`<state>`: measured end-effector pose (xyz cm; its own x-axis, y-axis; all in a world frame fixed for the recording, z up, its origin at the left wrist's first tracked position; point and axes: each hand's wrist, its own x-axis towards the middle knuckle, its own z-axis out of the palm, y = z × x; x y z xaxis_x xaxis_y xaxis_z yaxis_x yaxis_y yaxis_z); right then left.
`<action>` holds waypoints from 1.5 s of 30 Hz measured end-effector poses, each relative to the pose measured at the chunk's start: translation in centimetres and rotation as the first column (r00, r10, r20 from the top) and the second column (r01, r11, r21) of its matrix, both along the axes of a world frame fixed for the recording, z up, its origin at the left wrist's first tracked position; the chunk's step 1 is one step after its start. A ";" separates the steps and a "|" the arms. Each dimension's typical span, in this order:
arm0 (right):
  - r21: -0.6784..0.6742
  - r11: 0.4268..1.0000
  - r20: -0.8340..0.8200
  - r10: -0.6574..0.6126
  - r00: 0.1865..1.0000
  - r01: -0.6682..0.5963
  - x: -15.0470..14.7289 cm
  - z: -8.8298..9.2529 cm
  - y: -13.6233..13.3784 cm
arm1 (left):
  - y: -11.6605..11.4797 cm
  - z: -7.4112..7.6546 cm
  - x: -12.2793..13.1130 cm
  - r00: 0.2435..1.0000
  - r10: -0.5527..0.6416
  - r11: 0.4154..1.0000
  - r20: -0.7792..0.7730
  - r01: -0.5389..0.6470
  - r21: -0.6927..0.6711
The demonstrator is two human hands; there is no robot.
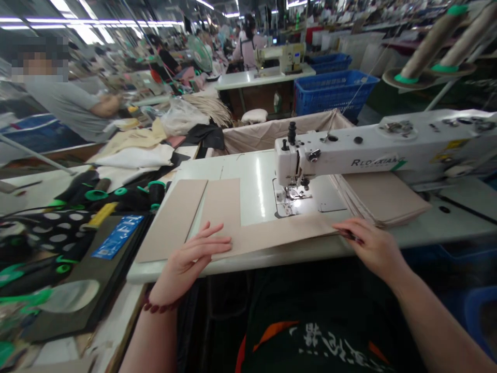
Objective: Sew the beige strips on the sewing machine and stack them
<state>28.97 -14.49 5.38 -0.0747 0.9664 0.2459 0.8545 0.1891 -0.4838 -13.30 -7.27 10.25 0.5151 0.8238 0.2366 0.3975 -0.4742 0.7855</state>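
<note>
A long beige strip point(279, 234) lies along the front edge of the white sewing table point(248, 181). My left hand point(190, 261) rests flat on the strip's left end with fingers spread. My right hand point(370, 244) presses on the strip's right end, its fingers curled around a small dark thing I cannot make out. Two more beige panels point(174, 217) lie side by side on the table's left. The white sewing machine point(373, 147) stands behind the strip, its needle area point(291, 197) lit.
A stack of beige pieces point(382, 199) sits under the machine arm at right. Thread cones point(128, 197) and dark material lie on the left bench. Blue crates point(334, 90) and another sewing station stand behind. A person in grey works at far left.
</note>
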 end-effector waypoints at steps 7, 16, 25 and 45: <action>-0.039 0.997 0.026 -0.068 0.997 0.069 -2.1 -7.6 -2.0 | 0.6 -8.1 -0.1 0.956 0.011 0.998 -0.294 -0.027 -0.051; -0.057 0.986 -0.193 -0.165 0.967 0.157 -0.1 -7.7 -3.3 | -1.5 -8.6 8.0 0.947 0.086 0.995 -0.309 -0.066 0.074; -0.223 0.961 -0.325 -0.232 0.917 0.164 0.1 -7.0 -4.0 | -3.0 -10.7 21.9 0.928 -0.203 0.940 -0.311 0.274 0.203; -0.378 0.917 -0.637 -0.358 0.683 0.128 0.0 -7.0 -6.2 | -3.5 -12.9 24.8 0.980 -0.123 0.939 -0.155 0.165 0.301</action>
